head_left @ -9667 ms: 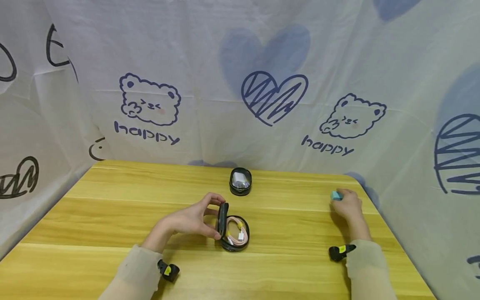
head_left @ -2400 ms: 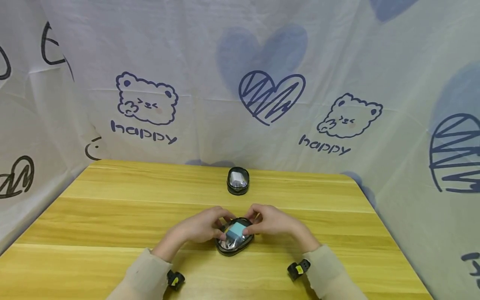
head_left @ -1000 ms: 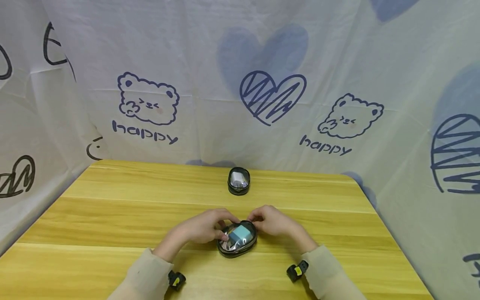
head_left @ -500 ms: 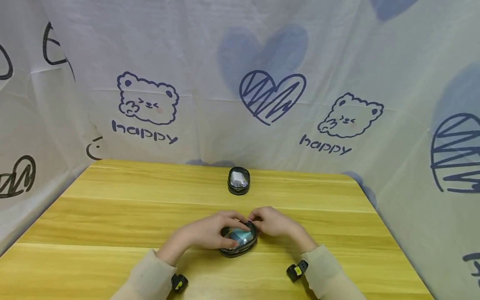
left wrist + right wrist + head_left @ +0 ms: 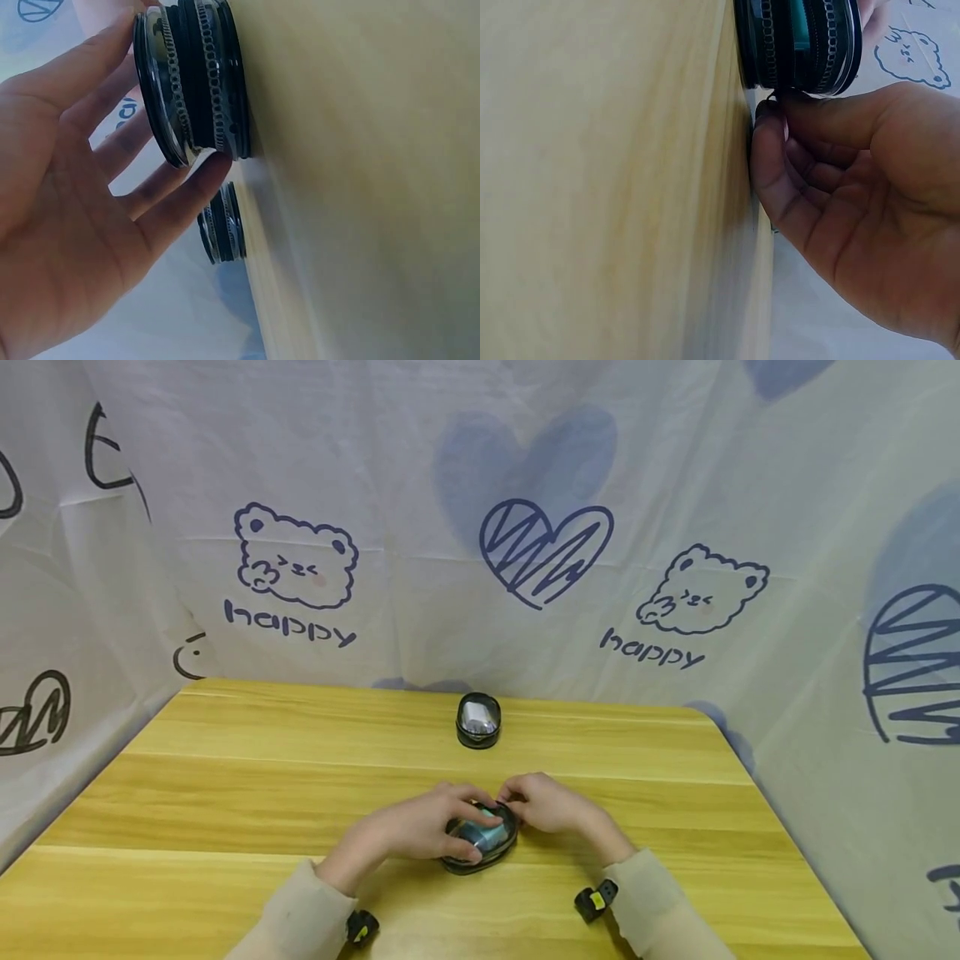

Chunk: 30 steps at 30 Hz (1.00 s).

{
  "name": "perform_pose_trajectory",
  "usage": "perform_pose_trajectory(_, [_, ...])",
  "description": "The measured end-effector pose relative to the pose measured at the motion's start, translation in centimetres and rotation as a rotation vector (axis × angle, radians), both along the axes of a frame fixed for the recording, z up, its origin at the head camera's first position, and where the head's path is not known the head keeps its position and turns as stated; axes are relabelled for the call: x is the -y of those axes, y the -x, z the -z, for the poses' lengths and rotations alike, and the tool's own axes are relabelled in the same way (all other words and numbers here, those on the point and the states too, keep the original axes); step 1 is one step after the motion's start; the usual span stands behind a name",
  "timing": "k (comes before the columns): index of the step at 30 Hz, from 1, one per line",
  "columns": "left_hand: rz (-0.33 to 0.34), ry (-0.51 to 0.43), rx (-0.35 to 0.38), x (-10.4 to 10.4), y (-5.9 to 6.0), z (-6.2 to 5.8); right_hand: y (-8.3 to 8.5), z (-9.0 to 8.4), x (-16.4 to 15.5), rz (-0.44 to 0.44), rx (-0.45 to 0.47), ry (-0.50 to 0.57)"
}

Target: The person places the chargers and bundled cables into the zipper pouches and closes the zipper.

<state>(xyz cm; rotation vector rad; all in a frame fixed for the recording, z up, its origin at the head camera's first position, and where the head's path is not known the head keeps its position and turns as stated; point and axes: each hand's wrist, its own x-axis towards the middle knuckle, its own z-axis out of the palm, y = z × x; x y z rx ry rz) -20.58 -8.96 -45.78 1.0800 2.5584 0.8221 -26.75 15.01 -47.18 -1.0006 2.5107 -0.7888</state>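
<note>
Head view: hands (image 5: 429,822) (image 5: 547,803) now touch the closed case (image 5: 489,839).

Plain cream sleeves (image 5: 295,912) end in broad cuffs (image 5: 330,887); at each wrist sits a small black camera (image 5: 584,907) bearing a bright yellow patch (image 5: 597,901).

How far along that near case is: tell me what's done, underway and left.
Looks done: the teal block is inside the near case, top folded over. In hand: the left hand grips the case while the right hand pinches at its edge, perhaps to fasten it. Left: probably closing the side, where teal shows through an apparent gap in the right wrist view.
</note>
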Motion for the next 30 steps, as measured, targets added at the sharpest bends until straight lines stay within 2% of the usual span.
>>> perform_pose_trajectory(7, [-0.017,0.03,-0.048,-0.4,-0.4,-0.3,0.3,0.0,-0.3,-0.045,-0.029,-0.025])
perform_pose_trajectory(14, [-0.043,0.04,-0.019,-0.5,-0.8,-0.8,0.3,-0.4,-1.0,-0.034,0.099,-0.036])
perform_pose_trajectory(19, [-0.042,0.038,-0.012,-0.6,-0.8,-0.8,0.2,-0.4,-1.2,-0.004,0.124,-0.03])
perform_pose_trajectory(25, [-0.049,0.039,0.013,-0.5,-0.5,-0.6,0.2,-0.3,-1.1,0.002,0.082,-0.032])
perform_pose_trajectory(30, [-0.061,0.044,-0.001,-0.4,-0.4,-0.6,0.1,-0.1,-0.7,0.006,0.015,-0.022])
